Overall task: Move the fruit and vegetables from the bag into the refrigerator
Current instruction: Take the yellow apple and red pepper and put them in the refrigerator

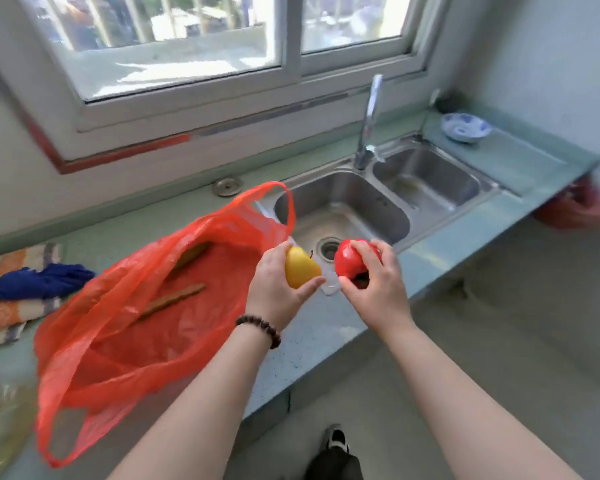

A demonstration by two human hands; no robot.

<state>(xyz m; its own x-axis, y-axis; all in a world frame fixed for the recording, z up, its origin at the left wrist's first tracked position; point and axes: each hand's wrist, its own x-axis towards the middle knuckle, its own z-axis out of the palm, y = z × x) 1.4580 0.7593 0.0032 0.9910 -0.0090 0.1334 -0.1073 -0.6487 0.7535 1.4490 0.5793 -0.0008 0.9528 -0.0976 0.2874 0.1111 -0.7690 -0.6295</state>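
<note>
We stand at a pale green speckled worktop (326,327) with a double stainless-steel sink (388,202) under a window. Our left hand (278,289) curls its fingers round a smooth yellow pear (300,270); our right hand (378,285) grips a glossy red apple (349,259). The crinkled translucent red plastic bag (125,327) lies open just left.

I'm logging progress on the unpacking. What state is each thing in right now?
Yellow pear: out of the bag, held in left hand.
Red apple: out of the bag, held in right hand.
Red plastic bag: open, lying on the counter, two long items inside.
Tap: no water visibly running.
Sink: both basins hold no dishes.
Blue-and-white bowl: upright on the counter.
</note>
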